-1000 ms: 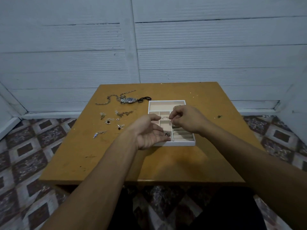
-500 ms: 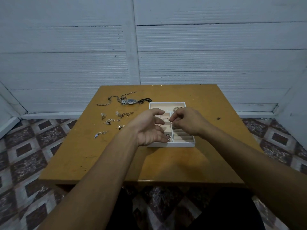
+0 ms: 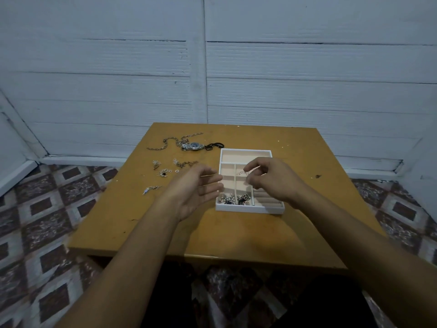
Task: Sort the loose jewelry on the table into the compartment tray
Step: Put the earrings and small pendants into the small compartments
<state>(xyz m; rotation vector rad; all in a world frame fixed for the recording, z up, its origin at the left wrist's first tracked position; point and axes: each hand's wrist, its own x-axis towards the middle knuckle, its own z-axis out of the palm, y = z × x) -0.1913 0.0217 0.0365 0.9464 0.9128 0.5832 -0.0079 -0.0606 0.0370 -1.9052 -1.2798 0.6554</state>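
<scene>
The white compartment tray (image 3: 249,208) with beige lining sits right of the table's centre. Its two front left compartments hold small pieces of jewelry (image 3: 234,200). My right hand (image 3: 274,178) hovers over the tray's middle, fingers curled, index and thumb pinching a small silver piece (image 3: 243,173) above a middle compartment. My left hand (image 3: 196,190) floats just left of the tray, palm turned towards it, fingers relaxed and holding nothing. Loose on the table to the left lie a chain (image 3: 165,143), a watch (image 3: 195,146), several small earrings (image 3: 164,172) and a pendant (image 3: 151,189).
The wooden table (image 3: 212,237) stands against a white panelled wall, with patterned floor tiles all round. A black band (image 3: 214,146) lies beside the watch, and a dark speck (image 3: 318,176) marks the right side. Ring rolls (image 3: 268,200) fill the tray's front right section.
My left hand has drawn back leftward off the tray's front corner, uncovering the front compartments. My right hand stays over the tray's middle, still pinching.
</scene>
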